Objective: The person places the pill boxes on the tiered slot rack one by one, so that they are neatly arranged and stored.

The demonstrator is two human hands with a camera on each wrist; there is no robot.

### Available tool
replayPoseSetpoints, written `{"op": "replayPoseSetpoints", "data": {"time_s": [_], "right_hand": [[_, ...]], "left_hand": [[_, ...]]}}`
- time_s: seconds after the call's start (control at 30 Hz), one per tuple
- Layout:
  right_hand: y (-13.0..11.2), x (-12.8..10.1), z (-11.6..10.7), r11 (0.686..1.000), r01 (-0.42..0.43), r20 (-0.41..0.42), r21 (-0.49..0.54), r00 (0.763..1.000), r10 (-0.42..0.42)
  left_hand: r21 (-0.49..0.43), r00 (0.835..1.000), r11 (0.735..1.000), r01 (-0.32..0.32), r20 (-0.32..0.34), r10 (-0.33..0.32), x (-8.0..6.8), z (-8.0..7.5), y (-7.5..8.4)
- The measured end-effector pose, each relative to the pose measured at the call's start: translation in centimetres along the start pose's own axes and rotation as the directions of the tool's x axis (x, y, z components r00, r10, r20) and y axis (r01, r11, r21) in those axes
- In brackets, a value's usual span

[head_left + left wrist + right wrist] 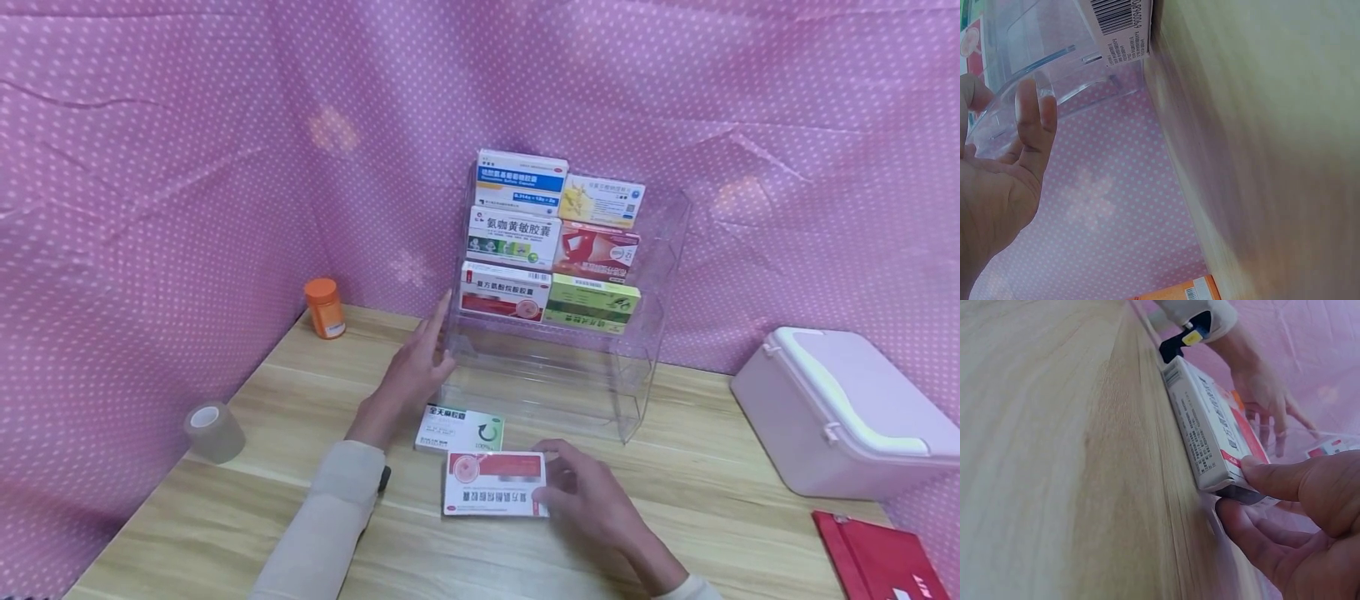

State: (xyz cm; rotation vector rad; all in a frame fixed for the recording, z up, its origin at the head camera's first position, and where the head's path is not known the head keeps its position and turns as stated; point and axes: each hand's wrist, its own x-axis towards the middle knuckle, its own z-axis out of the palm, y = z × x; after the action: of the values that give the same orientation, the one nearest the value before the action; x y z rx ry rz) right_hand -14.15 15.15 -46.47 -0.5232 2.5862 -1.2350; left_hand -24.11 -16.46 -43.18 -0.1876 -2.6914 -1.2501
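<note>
A red and white medicine box (495, 484) lies flat on the wooden table; my right hand (564, 487) pinches its right end, thumb on top and fingers at the edge, as the right wrist view shows (1254, 500). A green and white box (459, 428) lies just behind it. My left hand (435, 337) has straight fingers against the left wall of a clear acrylic tiered rack (637, 367), which holds several medicine boxes on its upper shelves. In the left wrist view my left hand (1022, 144) lies flat against the clear rack (1035, 50).
An orange pill bottle (324, 307) stands at the back left and a beige tape roll (213, 432) lies at the left edge. A pink and white lidded case (840, 408) sits at the right, with a red notebook (877, 554) in front of it. Pink dotted cloth surrounds the table.
</note>
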Motion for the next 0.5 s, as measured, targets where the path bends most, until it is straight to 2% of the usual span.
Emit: {"op": "replayPoseSetpoints", "data": {"time_s": [0.3,0.5], "right_hand": [[0.38,0.17,-0.02,0.999,0.003,-0.008,0.042,1.000,-0.002],[0.37,0.21,-0.30,0.998,0.039,-0.012,0.050,0.999,-0.039]], "left_hand": [[0.003,1.000,1.000,0.009,0.003,-0.009,0.04,0.03,0.09],[-0.008,1.000,1.000,0.011,0.007,-0.011,-0.10,-0.08,0.21]]}}
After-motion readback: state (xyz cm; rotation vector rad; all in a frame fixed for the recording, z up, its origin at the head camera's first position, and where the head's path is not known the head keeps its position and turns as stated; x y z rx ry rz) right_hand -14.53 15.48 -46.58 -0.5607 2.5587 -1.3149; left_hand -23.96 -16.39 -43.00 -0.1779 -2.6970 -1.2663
